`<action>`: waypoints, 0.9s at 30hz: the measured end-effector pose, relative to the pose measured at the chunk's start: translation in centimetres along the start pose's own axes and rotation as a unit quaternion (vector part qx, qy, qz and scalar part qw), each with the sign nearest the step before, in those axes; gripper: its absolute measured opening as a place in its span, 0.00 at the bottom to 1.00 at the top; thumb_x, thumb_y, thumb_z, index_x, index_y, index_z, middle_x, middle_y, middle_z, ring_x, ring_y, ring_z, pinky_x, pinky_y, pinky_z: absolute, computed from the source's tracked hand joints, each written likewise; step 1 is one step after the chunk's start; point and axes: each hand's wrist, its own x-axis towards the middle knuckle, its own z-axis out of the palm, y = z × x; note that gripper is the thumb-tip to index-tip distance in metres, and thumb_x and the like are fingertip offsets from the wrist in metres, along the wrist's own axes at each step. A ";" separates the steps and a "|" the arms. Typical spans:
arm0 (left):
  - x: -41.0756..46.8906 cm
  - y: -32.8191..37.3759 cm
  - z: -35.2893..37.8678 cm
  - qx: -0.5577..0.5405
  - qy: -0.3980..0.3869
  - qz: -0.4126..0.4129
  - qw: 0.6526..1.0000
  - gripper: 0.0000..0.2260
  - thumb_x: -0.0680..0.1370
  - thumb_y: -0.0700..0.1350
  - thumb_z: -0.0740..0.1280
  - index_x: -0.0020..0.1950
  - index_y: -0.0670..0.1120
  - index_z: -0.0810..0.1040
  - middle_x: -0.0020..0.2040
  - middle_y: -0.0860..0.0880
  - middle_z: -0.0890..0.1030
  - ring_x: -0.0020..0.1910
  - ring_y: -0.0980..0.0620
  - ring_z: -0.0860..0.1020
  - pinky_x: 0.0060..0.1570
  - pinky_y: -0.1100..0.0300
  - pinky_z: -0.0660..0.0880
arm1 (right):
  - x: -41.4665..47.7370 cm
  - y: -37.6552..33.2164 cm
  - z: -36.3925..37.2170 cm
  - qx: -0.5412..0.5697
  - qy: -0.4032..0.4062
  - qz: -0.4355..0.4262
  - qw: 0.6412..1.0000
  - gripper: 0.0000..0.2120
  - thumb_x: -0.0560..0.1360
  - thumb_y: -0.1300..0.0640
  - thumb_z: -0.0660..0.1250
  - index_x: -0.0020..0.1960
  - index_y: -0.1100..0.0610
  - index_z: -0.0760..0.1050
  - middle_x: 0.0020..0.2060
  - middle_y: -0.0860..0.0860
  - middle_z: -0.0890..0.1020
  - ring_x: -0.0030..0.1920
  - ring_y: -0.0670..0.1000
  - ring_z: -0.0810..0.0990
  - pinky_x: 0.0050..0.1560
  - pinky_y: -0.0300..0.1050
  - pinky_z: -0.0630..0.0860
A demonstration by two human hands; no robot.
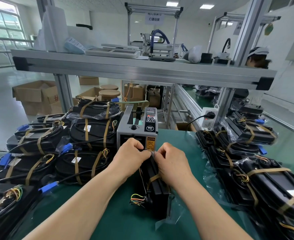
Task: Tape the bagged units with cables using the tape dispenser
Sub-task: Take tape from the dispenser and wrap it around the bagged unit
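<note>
A black bagged unit [157,191] stands on edge on the green mat, right in front of the grey tape dispenser [136,129]. One brown tape strip crosses its top, and coloured wires [136,199] stick out at its near end. My left hand [130,156] and my right hand [171,161] meet over the unit's far end, just below the dispenser's outlet. Their fingertips pinch a short piece of tape [152,153] between them. The outlet slot is partly hidden behind my left hand.
Taped black units with blue connectors are piled at the left [84,135] and stacked along the right [246,153]. A power strip [207,116] with a black cord stands behind the mat. An aluminium shelf [142,68] hangs overhead. Cardboard boxes [37,96] sit on the floor.
</note>
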 end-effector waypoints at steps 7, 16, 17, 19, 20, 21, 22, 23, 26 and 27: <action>0.4 -0.1 0.7 -0.050 0.031 -0.006 0.998 0.09 0.74 0.49 0.74 0.41 0.46 0.79 0.36 0.49 0.79 0.35 0.53 0.75 0.39 0.56 0.74 | 0.1 0.0 -0.1 0.002 0.001 -0.004 1.000 0.12 0.79 0.47 0.64 0.39 0.50 0.70 0.38 0.48 0.78 0.43 0.53 0.78 0.41 0.48 0.72; 0.2 -0.5 -0.5 -0.176 -0.105 -0.139 0.969 0.11 0.73 0.45 0.76 0.52 0.49 0.78 0.35 0.51 0.77 0.29 0.56 0.70 0.33 0.61 0.69 | 0.2 0.3 0.0 0.003 0.005 -0.005 1.000 0.11 0.79 0.48 0.64 0.39 0.49 0.70 0.38 0.48 0.79 0.41 0.51 0.77 0.41 0.48 0.74; 0.1 -0.6 -0.3 -0.188 -0.095 -0.143 0.967 0.08 0.75 0.45 0.74 0.51 0.48 0.78 0.32 0.51 0.75 0.27 0.57 0.69 0.32 0.62 0.70 | 0.1 0.3 0.0 0.001 0.004 -0.006 1.000 0.11 0.79 0.47 0.64 0.39 0.49 0.71 0.38 0.48 0.79 0.41 0.51 0.78 0.42 0.49 0.75; 0.1 -0.6 0.0 -0.209 -0.073 -0.146 0.964 0.02 0.78 0.43 0.71 0.48 0.48 0.79 0.27 0.53 0.72 0.24 0.58 0.67 0.31 0.63 0.69 | -0.2 0.1 -0.1 -0.007 0.005 -0.023 1.000 0.13 0.78 0.42 0.65 0.40 0.49 0.71 0.39 0.47 0.80 0.42 0.52 0.78 0.44 0.51 0.76; 0.0 -0.5 0.1 -0.212 -0.062 -0.143 0.965 0.02 0.78 0.42 0.70 0.47 0.48 0.79 0.26 0.53 0.71 0.23 0.58 0.67 0.29 0.64 0.68 | -0.4 0.0 -0.3 -0.027 0.006 -0.040 0.999 0.15 0.77 0.38 0.65 0.41 0.48 0.71 0.39 0.46 0.79 0.43 0.51 0.78 0.43 0.51 0.76; -0.1 -0.4 0.2 -0.211 -0.051 -0.138 0.966 0.02 0.78 0.41 0.69 0.46 0.47 0.79 0.25 0.53 0.71 0.22 0.58 0.66 0.27 0.65 0.67 | -0.5 -0.2 -0.4 -0.058 0.003 -0.056 0.997 0.18 0.75 0.33 0.65 0.42 0.48 0.71 0.40 0.45 0.79 0.43 0.50 0.77 0.41 0.49 0.74; -0.3 -0.2 0.3 -0.210 -0.040 -0.133 0.968 0.02 0.78 0.40 0.69 0.46 0.47 0.79 0.24 0.53 0.72 0.21 0.59 0.66 0.25 0.65 0.67 | -0.5 -0.5 -0.5 -0.095 -0.007 -0.070 0.993 0.21 0.72 0.29 0.65 0.44 0.47 0.70 0.41 0.44 0.78 0.43 0.49 0.77 0.38 0.48 0.71; -0.6 0.0 0.3 -0.210 -0.031 -0.128 0.969 0.03 0.78 0.40 0.69 0.45 0.46 0.79 0.25 0.53 0.73 0.20 0.59 0.67 0.22 0.66 0.67 | -0.5 -0.8 -0.8 -0.130 -0.024 -0.078 0.988 0.23 0.70 0.27 0.66 0.46 0.47 0.70 0.42 0.43 0.77 0.43 0.47 0.76 0.37 0.46 0.69; -1.7 0.4 0.3 -0.207 -0.038 -0.114 0.971 0.04 0.80 0.39 0.66 0.47 0.45 0.79 0.30 0.50 0.75 0.21 0.59 0.70 0.21 0.68 0.68 | -0.3 -2.0 -1.4 -0.215 -0.087 -0.071 0.970 0.28 0.65 0.31 0.72 0.53 0.49 0.71 0.45 0.44 0.78 0.45 0.49 0.77 0.38 0.45 0.70; -2.1 0.2 0.1 -0.199 -0.052 -0.104 0.973 0.05 0.81 0.39 0.64 0.48 0.45 0.79 0.31 0.49 0.75 0.23 0.59 0.70 0.22 0.68 0.68 | -0.4 -2.5 -1.3 -0.246 -0.102 -0.074 0.961 0.26 0.66 0.35 0.73 0.54 0.50 0.71 0.48 0.47 0.80 0.47 0.51 0.78 0.40 0.45 0.70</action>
